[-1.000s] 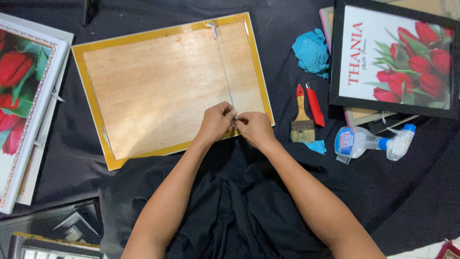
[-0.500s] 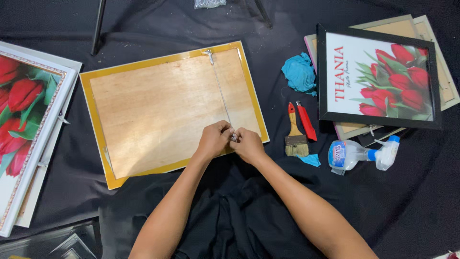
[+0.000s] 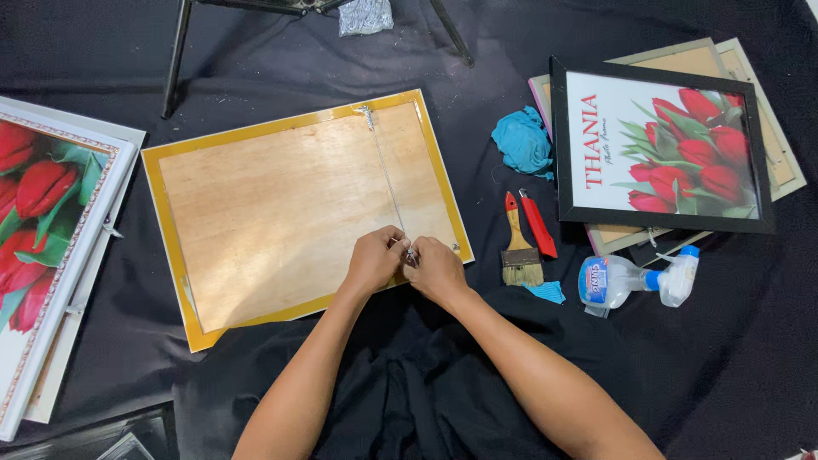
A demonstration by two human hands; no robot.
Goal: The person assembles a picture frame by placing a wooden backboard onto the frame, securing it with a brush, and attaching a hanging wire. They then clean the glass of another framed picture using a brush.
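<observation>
I am pinching the near end of a thin wire (image 3: 388, 183) with both hands, my left hand (image 3: 373, 260) and my right hand (image 3: 436, 271) pressing together, fingertips closed narrow on a small metal fitting (image 3: 411, 255) between them. Under my hands is lying the picture frame back (image 3: 290, 204), a wooden board edged in yellow tape, face down; the wire is running from my fingers straight away to the frame's far edge. Just to the right of my right hand are sitting a paintbrush (image 3: 518, 251) and a red-handled cutter (image 3: 538, 226), side by side. Beyond them, farther right, a spray bottle (image 3: 635, 279) is lying on its side, and a black-framed tulip picture (image 3: 665, 149) is resting on other frames. A crumpled blue cloth (image 3: 523, 142) is lying beyond the brush. Well to the left of my left hand, a white-framed tulip picture (image 3: 51, 221) is lying flat.
</observation>
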